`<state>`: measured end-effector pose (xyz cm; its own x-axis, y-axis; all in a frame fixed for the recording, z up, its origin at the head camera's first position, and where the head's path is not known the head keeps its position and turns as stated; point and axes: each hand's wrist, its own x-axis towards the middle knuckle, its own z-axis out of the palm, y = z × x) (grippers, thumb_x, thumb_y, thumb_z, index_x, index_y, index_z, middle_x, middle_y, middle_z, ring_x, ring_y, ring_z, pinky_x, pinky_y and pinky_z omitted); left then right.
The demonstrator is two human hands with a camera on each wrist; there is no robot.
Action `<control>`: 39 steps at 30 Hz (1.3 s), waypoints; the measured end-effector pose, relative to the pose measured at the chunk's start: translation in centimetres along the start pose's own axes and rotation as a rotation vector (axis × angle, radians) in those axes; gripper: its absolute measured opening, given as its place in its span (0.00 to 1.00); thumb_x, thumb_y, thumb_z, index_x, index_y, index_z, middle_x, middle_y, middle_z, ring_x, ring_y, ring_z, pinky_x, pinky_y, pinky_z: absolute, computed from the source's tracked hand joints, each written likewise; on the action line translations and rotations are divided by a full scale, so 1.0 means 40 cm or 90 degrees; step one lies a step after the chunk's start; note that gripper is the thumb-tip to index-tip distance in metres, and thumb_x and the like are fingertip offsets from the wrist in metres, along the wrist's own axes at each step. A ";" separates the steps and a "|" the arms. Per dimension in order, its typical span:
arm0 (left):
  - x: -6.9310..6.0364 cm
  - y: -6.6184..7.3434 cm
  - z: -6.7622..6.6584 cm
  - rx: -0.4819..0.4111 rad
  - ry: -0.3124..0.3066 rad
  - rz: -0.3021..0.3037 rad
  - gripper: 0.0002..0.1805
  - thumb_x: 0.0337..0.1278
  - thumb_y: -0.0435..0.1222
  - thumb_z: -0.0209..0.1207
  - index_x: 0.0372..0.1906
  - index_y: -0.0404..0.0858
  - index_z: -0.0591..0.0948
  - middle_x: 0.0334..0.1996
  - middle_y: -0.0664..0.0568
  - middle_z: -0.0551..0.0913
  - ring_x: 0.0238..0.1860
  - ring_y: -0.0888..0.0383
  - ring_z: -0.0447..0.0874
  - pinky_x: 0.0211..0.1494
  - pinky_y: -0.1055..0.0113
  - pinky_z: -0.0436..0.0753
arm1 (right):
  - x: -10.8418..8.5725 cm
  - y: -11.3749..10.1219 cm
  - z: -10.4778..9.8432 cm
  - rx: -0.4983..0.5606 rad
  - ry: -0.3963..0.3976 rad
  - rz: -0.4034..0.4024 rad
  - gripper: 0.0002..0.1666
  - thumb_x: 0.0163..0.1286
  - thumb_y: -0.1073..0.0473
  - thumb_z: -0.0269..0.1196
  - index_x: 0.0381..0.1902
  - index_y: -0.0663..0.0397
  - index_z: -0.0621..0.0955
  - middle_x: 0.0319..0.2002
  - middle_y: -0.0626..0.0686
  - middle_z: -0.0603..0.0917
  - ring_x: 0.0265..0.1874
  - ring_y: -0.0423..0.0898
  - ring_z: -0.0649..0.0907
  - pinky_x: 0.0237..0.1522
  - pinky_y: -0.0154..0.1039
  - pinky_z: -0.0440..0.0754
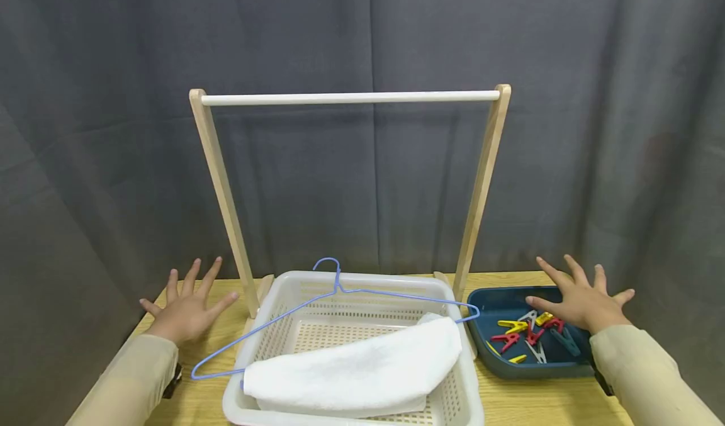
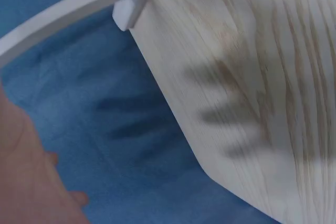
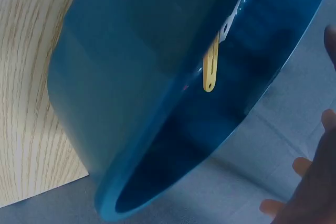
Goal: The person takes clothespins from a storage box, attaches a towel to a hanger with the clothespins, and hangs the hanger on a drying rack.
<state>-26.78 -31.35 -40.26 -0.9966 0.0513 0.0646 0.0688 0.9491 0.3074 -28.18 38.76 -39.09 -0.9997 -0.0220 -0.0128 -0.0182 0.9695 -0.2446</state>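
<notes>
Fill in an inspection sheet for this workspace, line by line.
Surface: light wood-grain table.
Job's things: folded white cloth over the lower bar of a blue hanger, lying across the white basket; wooden rack upright; coloured clothespins loose in the dark blue tray.
Clutter: nothing seen.
Hands: left hand spread left of the basket; right hand spread over the tray; neither holds anything.
Cables: nothing seen.
Surroundings: grey curtain behind and at both sides.

A matt cloth curtain (image 1: 294,180) hangs at twelve o'clock behind smooth wooden posts (image 1: 225,209) and a satiny rail (image 1: 351,98). At six: soft-looking fabric (image 1: 351,369), slick plastic-looking hanger (image 1: 337,285), perforated plastic basket (image 1: 391,281). At four: smooth, glossy plastic tray (image 1: 544,371), plastic clips (image 1: 512,326). The surface (image 1: 549,404) looks wood-grained.
</notes>
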 end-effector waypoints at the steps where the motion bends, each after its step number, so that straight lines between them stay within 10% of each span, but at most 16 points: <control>1: -0.001 0.004 0.001 -0.007 -0.001 0.002 0.49 0.69 0.71 0.39 0.81 0.56 0.33 0.79 0.34 0.28 0.71 0.19 0.17 0.43 0.14 0.18 | -0.001 -0.001 0.001 -0.004 0.005 -0.004 0.62 0.63 0.19 0.55 0.81 0.43 0.46 0.75 0.75 0.39 0.65 0.90 0.34 0.43 0.90 0.24; 16: -0.029 0.030 0.027 -0.100 0.021 0.054 0.47 0.74 0.63 0.46 0.82 0.49 0.39 0.78 0.30 0.40 0.73 0.19 0.32 0.52 0.11 0.37 | -0.008 -0.025 0.025 -0.054 0.057 -0.032 0.56 0.63 0.18 0.53 0.74 0.52 0.65 0.69 0.75 0.55 0.61 0.82 0.57 0.47 0.88 0.52; 25: -0.056 0.024 0.055 -0.152 0.096 0.124 0.42 0.76 0.55 0.51 0.79 0.33 0.51 0.74 0.27 0.53 0.73 0.25 0.47 0.67 0.26 0.48 | -0.003 -0.030 0.034 -0.058 0.073 -0.038 0.54 0.65 0.22 0.57 0.70 0.60 0.69 0.64 0.75 0.63 0.59 0.78 0.65 0.48 0.83 0.63; 39: -0.067 0.040 0.111 -0.245 0.193 0.185 0.23 0.75 0.37 0.56 0.66 0.28 0.70 0.63 0.31 0.74 0.56 0.33 0.76 0.50 0.38 0.79 | -0.001 -0.036 0.039 -0.034 0.072 -0.056 0.44 0.68 0.35 0.65 0.63 0.66 0.73 0.57 0.77 0.69 0.53 0.75 0.72 0.48 0.76 0.73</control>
<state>-24.19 -28.60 -44.15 -0.8804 0.1474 0.4508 0.4062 0.7250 0.5562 -28.09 36.98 -40.26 -0.9896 -0.0829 0.1173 -0.1041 0.9765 -0.1884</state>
